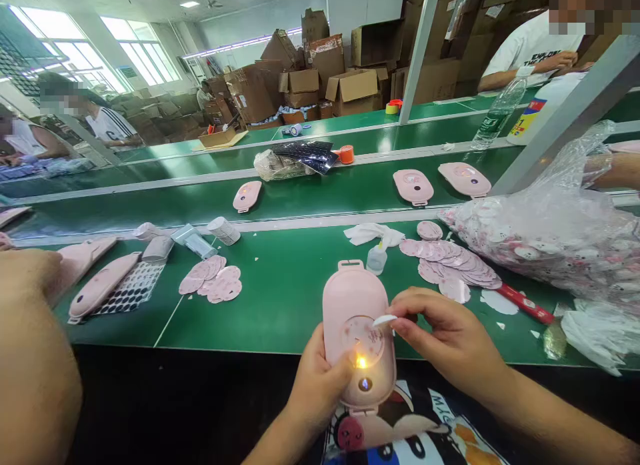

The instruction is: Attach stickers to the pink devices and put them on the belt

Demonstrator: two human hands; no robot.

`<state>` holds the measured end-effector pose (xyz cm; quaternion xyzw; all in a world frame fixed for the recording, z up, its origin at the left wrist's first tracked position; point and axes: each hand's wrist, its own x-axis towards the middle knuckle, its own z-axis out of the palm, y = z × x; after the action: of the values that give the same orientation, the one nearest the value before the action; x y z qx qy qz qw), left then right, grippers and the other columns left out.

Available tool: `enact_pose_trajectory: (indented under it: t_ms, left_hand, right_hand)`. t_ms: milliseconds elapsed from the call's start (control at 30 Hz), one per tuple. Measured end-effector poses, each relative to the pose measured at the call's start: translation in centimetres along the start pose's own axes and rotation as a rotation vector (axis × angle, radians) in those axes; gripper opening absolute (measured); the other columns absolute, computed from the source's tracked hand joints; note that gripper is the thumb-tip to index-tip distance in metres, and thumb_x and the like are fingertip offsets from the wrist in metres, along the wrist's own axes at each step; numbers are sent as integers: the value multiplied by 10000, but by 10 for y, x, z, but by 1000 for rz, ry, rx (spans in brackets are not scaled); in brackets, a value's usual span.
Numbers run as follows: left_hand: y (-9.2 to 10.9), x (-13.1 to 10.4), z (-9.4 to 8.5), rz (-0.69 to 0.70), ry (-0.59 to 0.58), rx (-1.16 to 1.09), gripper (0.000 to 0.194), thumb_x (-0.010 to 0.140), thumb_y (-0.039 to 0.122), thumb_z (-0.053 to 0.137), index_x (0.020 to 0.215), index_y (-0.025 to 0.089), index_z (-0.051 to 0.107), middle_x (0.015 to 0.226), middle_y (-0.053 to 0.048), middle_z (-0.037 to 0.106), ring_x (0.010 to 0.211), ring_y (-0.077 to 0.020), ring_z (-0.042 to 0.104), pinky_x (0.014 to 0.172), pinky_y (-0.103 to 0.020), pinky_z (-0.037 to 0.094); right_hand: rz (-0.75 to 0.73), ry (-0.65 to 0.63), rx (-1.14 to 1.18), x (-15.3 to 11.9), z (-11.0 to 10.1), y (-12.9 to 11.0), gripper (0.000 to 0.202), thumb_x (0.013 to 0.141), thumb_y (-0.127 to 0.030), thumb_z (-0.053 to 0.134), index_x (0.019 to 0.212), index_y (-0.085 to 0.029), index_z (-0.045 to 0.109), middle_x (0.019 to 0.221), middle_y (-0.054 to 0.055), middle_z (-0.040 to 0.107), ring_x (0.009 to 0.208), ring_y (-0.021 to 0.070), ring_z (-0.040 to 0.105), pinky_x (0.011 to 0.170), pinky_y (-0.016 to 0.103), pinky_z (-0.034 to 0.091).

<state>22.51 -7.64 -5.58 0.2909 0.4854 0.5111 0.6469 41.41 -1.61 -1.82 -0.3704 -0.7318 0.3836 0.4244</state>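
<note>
My left hand [317, 385] grips a pink oblong device [350, 298] from below, thumb pressed near a small lit orange light on its face. My right hand [445, 335] pinches a small white film strip [384, 320] at the edge of the round disc area [363, 338] on the device. The device is held over the near edge of the green table [285, 298].
Pink round discs [450, 261] lie in a pile to the right, next to a clear bag [560, 231] of more. A small bottle [376, 258], a white cloth [370, 233], more discs [215, 281] and pink devices [103, 285] lie around. A co-worker's arm [30, 345] is at left.
</note>
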Motion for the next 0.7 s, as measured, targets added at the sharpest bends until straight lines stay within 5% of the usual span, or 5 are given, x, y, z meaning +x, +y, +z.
enact_pose_trajectory:
  t_ms: [233,500,700]
  left_hand:
    - [2,-1,6,-5,-30,-19,551,696,418,810,1111,136,582,1061,-116,692,928,-209,642,818,-295,532]
    - [1,-3,6,55,-42,-74,485,756,387,771,1143,160,588,1134,-105,680,1006,-206,639,866,-278,522]
    - [0,-1,6,71,-72,-73,456,787,376,744,1154,157,587,1142,-109,673,1025,-209,632,906,-303,514]
  right_hand:
    - [-485,79,-441,-2,12,-3,105,910,-144,554,960,-172,642,924,2,643,862,72,551,812,241,401]
    - [-538,18,-630,-6,18,-12,251,996,-200,418,936,-195,662,1140,-43,645,1060,104,548,949,313,334]
    - [-546,29,-709,-7,18,-12,305,1009,-243,410,890,-215,689,1047,-49,667,962,112,526,895,330,302]
